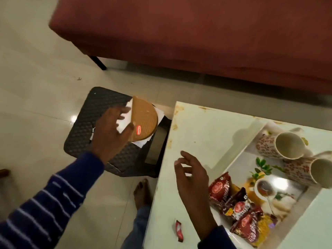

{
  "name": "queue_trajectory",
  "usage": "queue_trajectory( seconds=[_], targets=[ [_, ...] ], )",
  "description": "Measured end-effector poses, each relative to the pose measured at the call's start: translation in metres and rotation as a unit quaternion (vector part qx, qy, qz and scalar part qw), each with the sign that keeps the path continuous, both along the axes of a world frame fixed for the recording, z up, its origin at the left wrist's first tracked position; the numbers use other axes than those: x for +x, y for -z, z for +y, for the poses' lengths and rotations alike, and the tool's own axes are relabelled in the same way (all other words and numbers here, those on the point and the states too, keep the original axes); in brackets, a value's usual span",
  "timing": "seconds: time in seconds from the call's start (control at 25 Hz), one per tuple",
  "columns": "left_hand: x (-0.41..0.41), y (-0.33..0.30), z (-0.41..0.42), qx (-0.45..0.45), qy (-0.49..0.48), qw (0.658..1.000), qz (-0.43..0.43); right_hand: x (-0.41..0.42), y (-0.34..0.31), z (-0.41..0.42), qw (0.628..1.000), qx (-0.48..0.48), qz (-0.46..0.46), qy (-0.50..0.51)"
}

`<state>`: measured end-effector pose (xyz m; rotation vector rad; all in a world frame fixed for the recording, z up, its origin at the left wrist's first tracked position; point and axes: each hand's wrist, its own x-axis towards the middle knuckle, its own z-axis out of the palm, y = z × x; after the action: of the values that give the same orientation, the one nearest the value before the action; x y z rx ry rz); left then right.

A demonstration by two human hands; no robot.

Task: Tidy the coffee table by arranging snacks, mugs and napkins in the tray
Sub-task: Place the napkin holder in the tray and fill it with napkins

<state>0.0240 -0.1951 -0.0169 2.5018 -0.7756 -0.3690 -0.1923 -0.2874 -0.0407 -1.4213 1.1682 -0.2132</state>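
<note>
My left hand (pixel 111 130) reaches over a black woven stool (pixel 84 133) and grips a white napkin (pixel 124 121) that lies across a round brown disc (pixel 145 119); more white paper shows under the disc. My right hand (pixel 190 175) hovers open over the white coffee table (pixel 197 126), holding nothing. To its right sits a white printed tray (pixel 240 164). Inside it, two floral mugs (pixel 265 146) (pixel 296 171) lie on their sides, and three red snack packets (pixel 220 188) (pixel 239 205) (pixel 249 229) lie along the near edge.
A small red wrapper (pixel 179 230) lies on the table near my right wrist. A dark red sofa (pixel 197 42) stands behind the table and stool. My bare foot (pixel 142 191) rests on the tiled floor between stool and table.
</note>
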Motion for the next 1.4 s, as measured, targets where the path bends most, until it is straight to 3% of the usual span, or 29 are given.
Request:
queue_trajectory(
  seconds=[0.08,0.2,0.44,0.72,0.88,1.12,1.2,1.4],
  targets=[
    [0.047,0.013,-0.009,0.042,0.078,0.996,-0.019,0.043,0.004,0.013,0.999,0.038,0.011,-0.022],
    [0.088,0.034,-0.03,0.062,0.171,0.983,0.03,0.091,0.016,0.02,0.998,0.062,0.034,0.001],
    [0.112,0.069,-0.053,0.126,0.26,0.953,0.087,0.137,0.036,0.028,0.994,0.078,0.047,0.055],
    [0.129,0.039,-0.03,0.012,0.226,0.973,0.053,0.15,0.025,0.025,0.982,0.17,0.03,0.073],
    [0.133,-0.004,0.013,-0.009,0.204,0.978,0.038,0.135,-0.003,0.013,0.997,0.08,0.001,-0.005],
    [0.064,-0.041,0.025,-0.103,0.184,0.955,0.21,0.069,-0.053,-0.031,0.985,-0.031,-0.088,-0.145],
    [0.033,-0.039,0.015,-0.12,0.159,0.95,0.241,0.039,-0.065,-0.045,0.978,-0.073,-0.076,-0.179],
    [-0.059,-0.026,-0.041,-0.104,0.249,0.943,0.197,-0.056,-0.083,-0.082,0.94,-0.239,0.023,-0.242]
  ],
)
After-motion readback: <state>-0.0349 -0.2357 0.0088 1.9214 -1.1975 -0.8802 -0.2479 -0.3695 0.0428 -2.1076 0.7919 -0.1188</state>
